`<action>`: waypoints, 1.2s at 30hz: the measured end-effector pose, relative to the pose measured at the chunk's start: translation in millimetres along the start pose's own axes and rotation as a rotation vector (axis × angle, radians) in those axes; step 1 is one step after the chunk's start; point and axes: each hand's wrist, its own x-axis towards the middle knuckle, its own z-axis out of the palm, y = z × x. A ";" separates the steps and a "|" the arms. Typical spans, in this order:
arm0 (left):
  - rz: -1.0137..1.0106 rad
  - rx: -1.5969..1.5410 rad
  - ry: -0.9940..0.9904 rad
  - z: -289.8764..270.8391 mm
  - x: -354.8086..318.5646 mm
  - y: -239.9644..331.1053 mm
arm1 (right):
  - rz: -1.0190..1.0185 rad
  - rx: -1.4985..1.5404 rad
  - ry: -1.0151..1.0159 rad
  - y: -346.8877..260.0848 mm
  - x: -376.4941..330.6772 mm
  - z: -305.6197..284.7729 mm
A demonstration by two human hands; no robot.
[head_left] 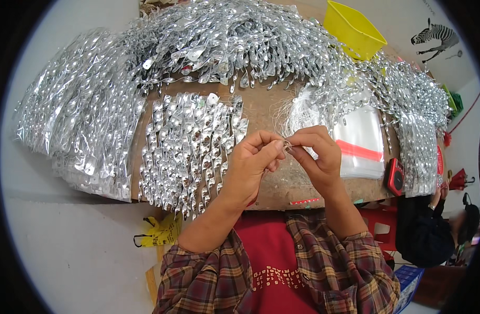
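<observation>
My left hand [256, 156] and my right hand [318, 155] meet above the table's near middle, fingertips pinched together. Between them is a small tangle of thin, pale string [287, 145]; its finer detail is too small to make out. Just beyond my right hand lies a loose bundle of white strings [304, 110]. Left of my hands, twisted silver spiral strips [185, 152] are laid out in rows. A stack of clear plastic bags [361, 133] with a red band lies to the right of my right hand.
Silver spirals are heaped [224, 36] along the back. Bagged spirals [88, 110] hang over the left edge, and more spirals [419, 152] hang at the right. A yellow bin [353, 30] and a red device [395, 176] stand on the table [282, 191]. Another person [425, 230] is at far right.
</observation>
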 end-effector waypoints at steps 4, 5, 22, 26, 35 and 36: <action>0.041 0.090 0.031 1.4 -0.9 -2.7 | -0.124 -0.115 0.006 -2.1 4.4 -1.5; 0.059 0.144 0.039 1.6 -1.5 -3.0 | -0.150 -0.155 0.013 -2.6 4.8 -1.6; 0.047 0.373 -0.022 1.1 -7.0 5.8 | 0.371 0.761 0.020 -4.4 12.0 -5.9; 0.007 0.316 -0.019 1.9 -6.1 7.3 | 0.402 0.773 0.004 -2.5 13.7 -5.7; -0.152 -0.083 -0.059 -10.8 0.5 13.2 | 0.570 1.331 -0.153 24.8 3.9 13.3; -0.151 -0.083 -0.061 -14.1 1.7 13.9 | 0.595 1.295 -0.151 29.2 -0.4 16.8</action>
